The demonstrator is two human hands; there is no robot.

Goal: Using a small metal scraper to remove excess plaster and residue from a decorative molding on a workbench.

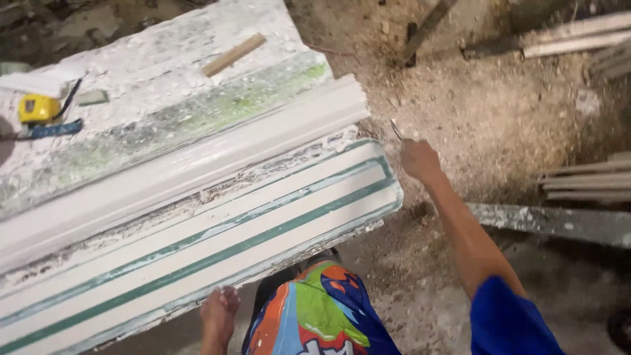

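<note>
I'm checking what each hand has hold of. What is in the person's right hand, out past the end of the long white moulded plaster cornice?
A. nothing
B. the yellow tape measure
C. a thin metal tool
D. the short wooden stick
C: the right hand is closed on a thin metal tool, beyond the long white moulded plaster cornice.

White moulding (197,158) beside green-striped white mould (217,243); behind it, yellow tape measure (37,108); below, multicoloured shorts (315,315).
</note>
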